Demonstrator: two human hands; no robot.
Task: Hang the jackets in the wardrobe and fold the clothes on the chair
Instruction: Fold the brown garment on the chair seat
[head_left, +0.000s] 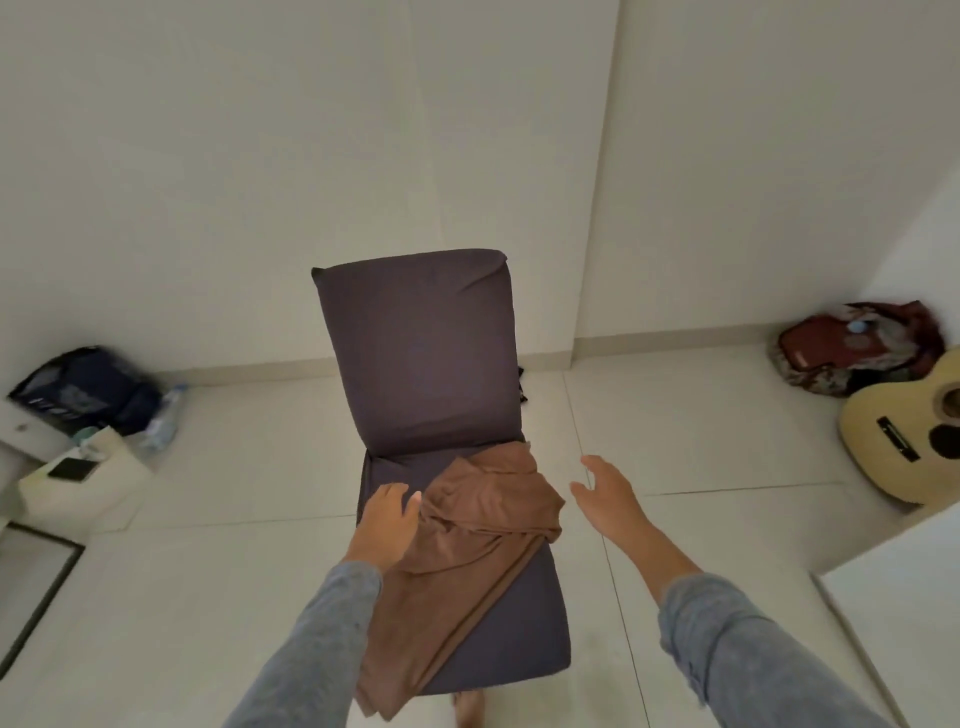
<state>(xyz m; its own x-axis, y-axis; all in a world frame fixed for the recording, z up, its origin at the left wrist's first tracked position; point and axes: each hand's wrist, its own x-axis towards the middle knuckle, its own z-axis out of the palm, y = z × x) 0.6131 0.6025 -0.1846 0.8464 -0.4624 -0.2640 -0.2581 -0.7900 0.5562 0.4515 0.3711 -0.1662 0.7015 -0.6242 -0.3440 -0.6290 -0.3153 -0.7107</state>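
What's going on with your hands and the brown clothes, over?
Both open: left hand at edge of the brown garment, right hand in the air beside the chair. Garment rumpled on the seat, hanging over the front. Nothing blocking.

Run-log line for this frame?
step: folding not started | brown garment: crumpled on chair seat | left hand: open, beside it | right hand: open, midair

Left sleeve (311, 654): long, grey-blue cloth that reaches the wrist.
Right sleeve (743, 649): same grey-blue, mottled and faded, creased along the forearm.
Left hand (387, 519): bare.
Right hand (613, 499): bare.
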